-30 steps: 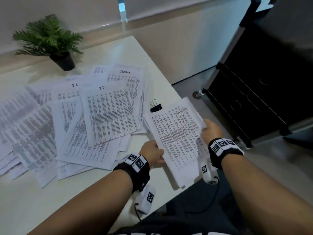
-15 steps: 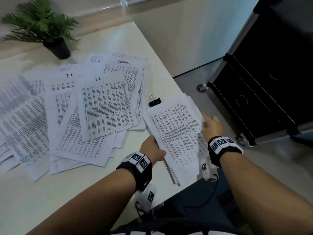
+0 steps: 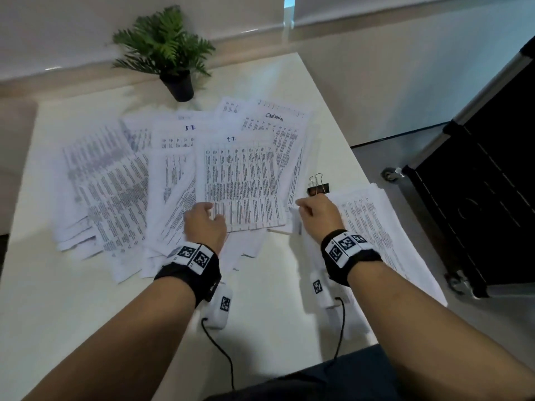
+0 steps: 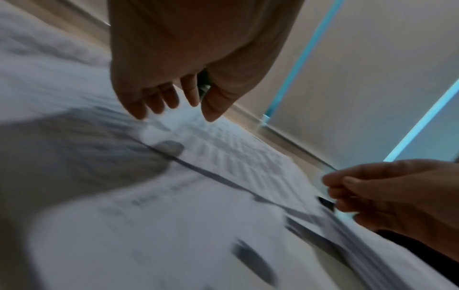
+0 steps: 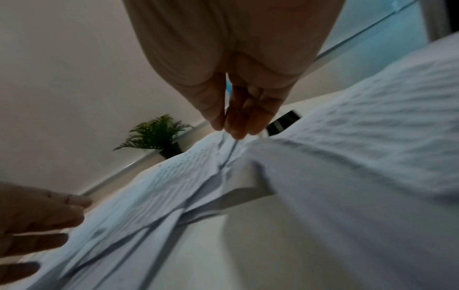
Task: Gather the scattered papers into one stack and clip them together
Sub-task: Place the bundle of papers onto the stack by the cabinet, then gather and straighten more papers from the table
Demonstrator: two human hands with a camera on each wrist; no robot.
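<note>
Several printed sheets [image 3: 237, 180] lie scattered and overlapping across the white table [image 3: 72, 299]. A gathered stack [image 3: 385, 227] lies at the table's right edge, with a black binder clip [image 3: 318, 186] at its far left corner. My left hand [image 3: 212, 211] hovers with relaxed fingers over the near edge of the top sheet; in the left wrist view my left hand [image 4: 174, 111] holds nothing. My right hand [image 3: 301, 205] is just left of the stack, and in the right wrist view my right hand [image 5: 226, 131] pinches the raised edge of a loose sheet [image 5: 231, 157] between thumb and fingers.
A potted fern [image 3: 173, 62] stands at the back of the table. A black wheeled cabinet [image 3: 477, 198] stands on the floor to the right. A thin wooden stick [image 3: 278, 231] lies between my hands. Bare tabletop shows at the near left.
Both hands have let go of the gathered stack, which now lies at the right edge, and have moved left and forward to the scattered sheets. The right hand has taken a sheet's edge.
</note>
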